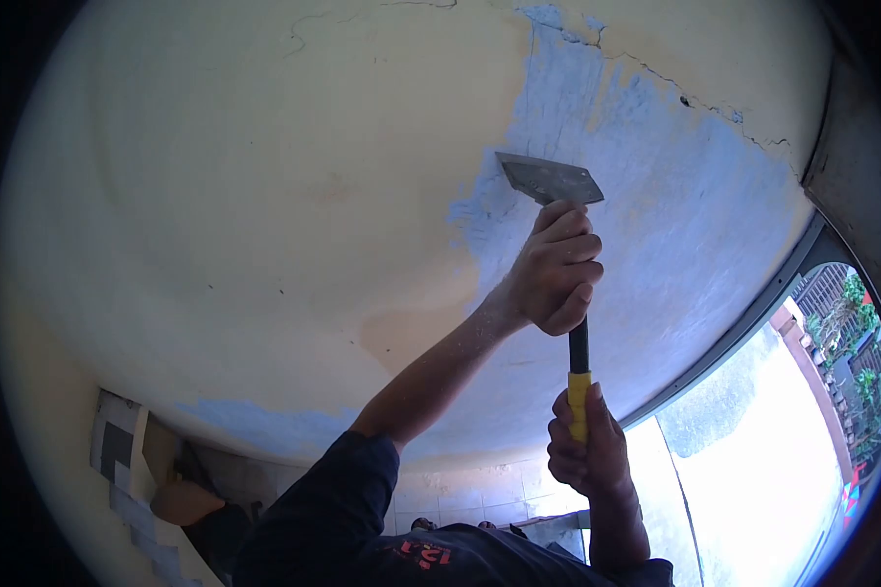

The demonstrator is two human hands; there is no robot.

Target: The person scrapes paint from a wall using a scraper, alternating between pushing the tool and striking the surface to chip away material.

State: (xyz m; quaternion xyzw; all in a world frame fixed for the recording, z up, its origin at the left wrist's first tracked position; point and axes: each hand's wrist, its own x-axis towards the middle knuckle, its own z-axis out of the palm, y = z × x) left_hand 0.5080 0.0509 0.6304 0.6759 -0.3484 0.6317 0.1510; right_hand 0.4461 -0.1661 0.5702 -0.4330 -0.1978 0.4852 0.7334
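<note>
At the wall (264,196), scraper blade (556,181) above left hand (561,269), right hand (592,448) lower — each grip wrapped round handle (579,349)

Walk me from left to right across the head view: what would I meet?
Dark grey square → low blue wall patch → left forearm → scraper's yellow grip → green plants outside.

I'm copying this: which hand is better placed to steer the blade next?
Probably the left hand: it grips the scraper just below its blade, while the right hand holds the yellow grip lower down.
</note>
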